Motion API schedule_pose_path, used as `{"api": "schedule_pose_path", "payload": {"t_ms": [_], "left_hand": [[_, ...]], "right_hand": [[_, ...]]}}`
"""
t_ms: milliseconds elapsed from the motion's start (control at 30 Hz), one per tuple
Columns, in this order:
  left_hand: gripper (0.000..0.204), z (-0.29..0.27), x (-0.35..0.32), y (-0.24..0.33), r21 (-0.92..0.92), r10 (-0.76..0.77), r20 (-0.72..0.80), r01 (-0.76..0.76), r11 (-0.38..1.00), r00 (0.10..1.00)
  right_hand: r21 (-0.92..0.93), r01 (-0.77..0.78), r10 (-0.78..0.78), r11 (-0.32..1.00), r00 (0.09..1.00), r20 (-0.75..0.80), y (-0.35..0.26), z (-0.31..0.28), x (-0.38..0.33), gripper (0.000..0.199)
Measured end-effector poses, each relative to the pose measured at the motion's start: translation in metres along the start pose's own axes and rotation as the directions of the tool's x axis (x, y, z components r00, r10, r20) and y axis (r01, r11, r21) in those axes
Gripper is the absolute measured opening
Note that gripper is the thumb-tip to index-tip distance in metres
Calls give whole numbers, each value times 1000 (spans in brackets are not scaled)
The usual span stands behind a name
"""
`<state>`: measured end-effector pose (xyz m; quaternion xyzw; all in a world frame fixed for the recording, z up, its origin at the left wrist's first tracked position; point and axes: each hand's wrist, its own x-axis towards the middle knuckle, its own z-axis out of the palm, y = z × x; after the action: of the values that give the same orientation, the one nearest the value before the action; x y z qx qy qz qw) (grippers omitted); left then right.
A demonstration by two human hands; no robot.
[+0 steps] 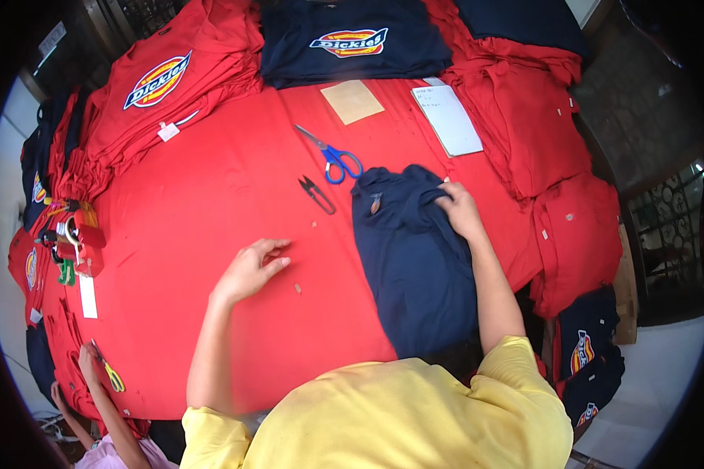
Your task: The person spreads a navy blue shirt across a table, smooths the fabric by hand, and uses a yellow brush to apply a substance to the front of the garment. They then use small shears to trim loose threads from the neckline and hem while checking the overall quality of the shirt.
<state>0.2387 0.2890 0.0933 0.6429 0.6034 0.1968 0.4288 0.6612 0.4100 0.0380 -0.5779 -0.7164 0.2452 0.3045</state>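
A dark navy T-shirt point(422, 273), bunched near its top, lies on the red cloth point(195, 203) that covers the table. My right hand point(460, 209) is closed on the shirt's upper right edge, its fingertips partly hidden by the fabric. Over the bare red cloth, left of the shirt, my left hand point(252, 270) holds nothing; its fingers are loosely bent and the thumb stands apart. Just beyond the shirt are blue-handled scissors point(339, 162) and a small pair of dark thread snips point(317, 195).
Stacked red shirts point(188, 86) sit far left, a navy stack point(356, 47) at the back, more red shirts point(524, 117) at right. A brown paper point(353, 102) and a white notepad point(449, 119) lie between. A co-worker's hand point(91, 363) is near yellow scissors point(114, 378) at lower left.
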Motion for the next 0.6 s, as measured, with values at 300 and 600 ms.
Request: {"api": "schedule_pose_path", "payload": {"t_ms": [300, 600], "left_hand": [[57, 82, -107, 27, -959, 412, -33, -145, 243, 910], [35, 0, -228, -2, -723, -167, -670, -584, 369, 724]], "right_hand": [[-13, 293, -293, 956, 955, 40, -238, 11, -126, 28], [396, 278, -348, 875, 930, 116, -264, 77, -166, 21]]}}
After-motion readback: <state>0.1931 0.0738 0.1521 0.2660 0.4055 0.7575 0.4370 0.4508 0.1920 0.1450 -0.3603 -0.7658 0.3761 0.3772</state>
